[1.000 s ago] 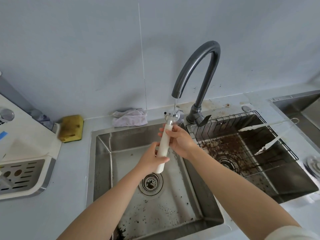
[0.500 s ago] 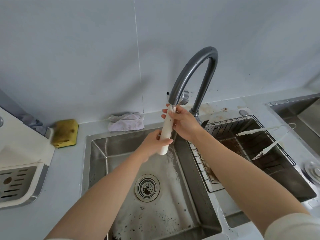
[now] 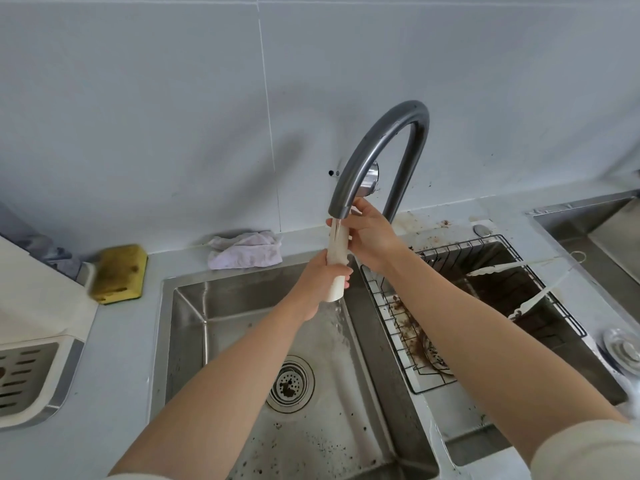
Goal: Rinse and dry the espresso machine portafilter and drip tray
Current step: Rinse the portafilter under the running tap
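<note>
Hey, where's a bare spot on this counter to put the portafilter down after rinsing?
Bare counter lies left of the sink, between its rim and the espresso machine; a narrower strip sits between sponge and cloth. The right basin is crowded: wire rack, tongs and coffee grounds.

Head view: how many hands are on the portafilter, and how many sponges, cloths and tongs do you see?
Hands gripping the portafilter: 2, left hand and right hand
Sponge: 1
Cloth: 1
Tongs: 1
Total: 5
</note>
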The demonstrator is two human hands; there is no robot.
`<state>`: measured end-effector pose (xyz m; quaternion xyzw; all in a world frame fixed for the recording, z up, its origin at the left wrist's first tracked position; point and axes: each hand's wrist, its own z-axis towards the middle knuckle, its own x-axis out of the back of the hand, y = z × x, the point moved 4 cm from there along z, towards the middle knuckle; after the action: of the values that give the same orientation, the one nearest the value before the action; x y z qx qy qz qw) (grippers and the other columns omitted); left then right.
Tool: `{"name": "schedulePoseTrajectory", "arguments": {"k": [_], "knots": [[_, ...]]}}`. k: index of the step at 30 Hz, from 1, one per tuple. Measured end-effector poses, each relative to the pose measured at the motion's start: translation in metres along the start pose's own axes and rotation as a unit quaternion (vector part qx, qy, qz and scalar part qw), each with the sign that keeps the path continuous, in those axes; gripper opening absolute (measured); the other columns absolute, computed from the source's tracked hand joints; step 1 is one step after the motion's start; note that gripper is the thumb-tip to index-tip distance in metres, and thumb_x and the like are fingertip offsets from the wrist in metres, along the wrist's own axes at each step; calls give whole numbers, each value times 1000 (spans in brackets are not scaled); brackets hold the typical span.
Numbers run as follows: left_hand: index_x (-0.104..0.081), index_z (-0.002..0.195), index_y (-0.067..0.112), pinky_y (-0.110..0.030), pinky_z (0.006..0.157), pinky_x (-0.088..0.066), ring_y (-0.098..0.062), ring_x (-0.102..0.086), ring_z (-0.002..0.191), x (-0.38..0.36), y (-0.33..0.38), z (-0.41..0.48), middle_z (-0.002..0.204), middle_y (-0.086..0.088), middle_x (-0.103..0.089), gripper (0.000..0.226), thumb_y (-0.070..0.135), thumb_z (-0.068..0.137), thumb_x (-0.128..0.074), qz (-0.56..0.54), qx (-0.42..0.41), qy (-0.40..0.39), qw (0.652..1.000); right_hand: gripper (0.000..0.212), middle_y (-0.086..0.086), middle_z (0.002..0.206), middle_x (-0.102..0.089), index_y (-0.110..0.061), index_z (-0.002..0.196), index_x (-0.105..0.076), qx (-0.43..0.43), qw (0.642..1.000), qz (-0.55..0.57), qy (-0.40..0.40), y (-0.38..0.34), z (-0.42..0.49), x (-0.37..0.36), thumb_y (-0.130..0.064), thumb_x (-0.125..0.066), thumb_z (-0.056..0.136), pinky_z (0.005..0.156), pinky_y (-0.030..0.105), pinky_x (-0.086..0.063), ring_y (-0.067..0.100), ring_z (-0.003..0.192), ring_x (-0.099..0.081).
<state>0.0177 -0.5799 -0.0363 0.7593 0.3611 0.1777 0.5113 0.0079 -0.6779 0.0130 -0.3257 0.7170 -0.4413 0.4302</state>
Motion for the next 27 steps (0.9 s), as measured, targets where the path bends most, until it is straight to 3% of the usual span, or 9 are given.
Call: {"name": "schedulePoseTrajectory", "arguments": {"k": [4,7,13,17,22,27], "knots": [[-50,78,12,-23,48,-42,-14,-47,45,1,-7,-5,59,-6,-51,16,6,82,-64,25,-9,18,999,17,3,89,-58,-10,105,-46,-15,1000,11,7,11,-1,-5,1,-49,92,79,37,-51,18,81,-62],[-47,71,10,-20,42,-39,-12,-43,35,3,-11,-11,45,-1,-49,20,1,81,-62,-20,13,-12,1000,21,6,94,-62,-11,115,-41,-32,999,33,0,18,-2,-10,-5,-44,96,77,39,-52,21,82,-63],[-43,71,13,-18,43,-32,-10,-41,36,9,-19,-29,43,3,-45,18,5,58,-53,-98,97,-144,980,2,9,90,-60,-12,97,-46,-42,998,46,-7,26,-8,-14,-11,-46,95,75,40,-50,24,77,-62],[-46,76,13,-18,43,-38,-13,-46,38,15,-24,-36,50,-1,-53,26,10,53,-56,-127,110,-180,969,5,7,86,-58,-8,96,-48,-54,998,21,-14,30,-11,-20,-12,-45,96,62,31,-55,22,74,-61],[-46,92,9,-21,44,-44,-15,-51,41,21,-20,-34,58,-4,-54,25,4,70,-58,-90,55,-88,991,3,4,83,-56,-13,92,-48,-48,998,-10,47,32,-10,-15,-13,-48,95,68,35,-50,20,72,-60],[-49,106,11,-26,56,-48,-15,-61,59,25,-20,-36,76,-5,-59,29,-2,81,-57,74,39,-31,996,7,4,79,-57,-12,90,-46,-38,995,-44,82,37,-11,-5,-13,-53,93,67,37,-52,21,70,-61]]}}
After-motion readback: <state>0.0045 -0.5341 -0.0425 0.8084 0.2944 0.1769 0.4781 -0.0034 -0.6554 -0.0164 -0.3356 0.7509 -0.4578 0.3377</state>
